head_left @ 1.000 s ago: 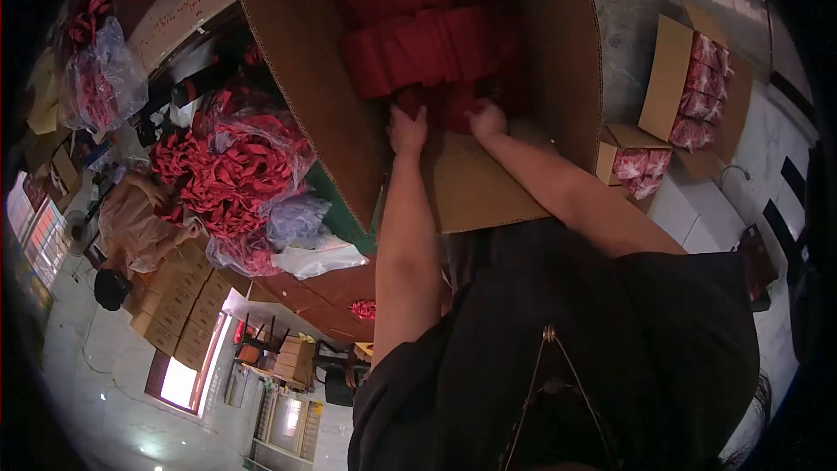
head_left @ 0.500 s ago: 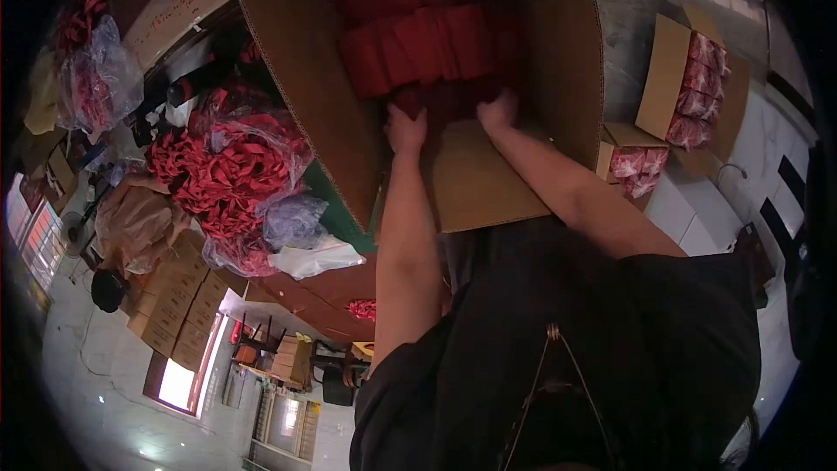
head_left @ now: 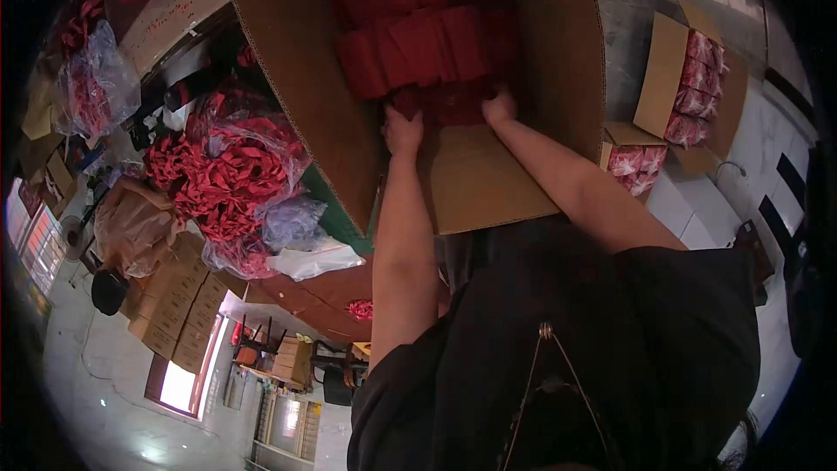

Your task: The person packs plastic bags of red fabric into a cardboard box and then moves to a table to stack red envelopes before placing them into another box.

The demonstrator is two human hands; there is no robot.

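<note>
Both my hands reach deep into a large open cardboard box (head_left: 488,179). Dark red packs (head_left: 410,52) lie in rows inside it, and one at the back carries a gold emblem. Between my hands, low against the near wall, sits another dark red pack (head_left: 452,107). My left hand (head_left: 404,129) is closed at its left end, the thumb on top. At its right end, my right hand (head_left: 500,108) is closed too, its fingertips partly lost in shadow. The underside of this pack is hidden.
Left of the box, a heap of red ribbon-like strips (head_left: 222,161) in clear plastic lies on a table. Stacked cartons (head_left: 179,301) stand further off. To the right are an open carton (head_left: 658,70) of wrapped red packs and a smaller carton (head_left: 632,135).
The dark red pack between my hands shows more plainly now. My hands stay almost in place at its two ends, the right one slightly further right. The view has shifted a little.
</note>
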